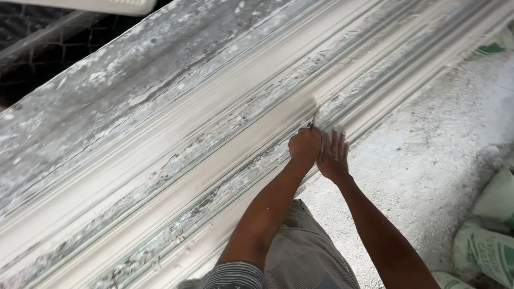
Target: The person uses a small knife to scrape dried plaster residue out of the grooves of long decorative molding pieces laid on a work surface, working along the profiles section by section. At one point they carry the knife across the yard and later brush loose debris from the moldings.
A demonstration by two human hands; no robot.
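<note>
The left hand (304, 145) is fisted tight around a thin dark tool (312, 122), of which only a short tip shows above the knuckles; what kind of tool cannot be told. The right hand (333, 155) lies just beside it, touching it, fingers spread loosely and blurred, pressed flat on the mould (176, 160) and holding nothing.

The mould is a long bench of ridges and grooves, coated in chalky white plaster, smooth along the broad middle band and flaked, cracked and grey-green in the narrow channels. Its far slope is rough and speckled with dried splashes. Beside it the floor (428, 155) is gritty, dusted white. Green-and-white sacks (490, 235) slump at the right edge, and wire mesh (32, 48) shows dark at the upper left.

The mould's long axis runs from lower left to upper right. The tool tip points up and away, resting in a groove near the mould's near edge.
</note>
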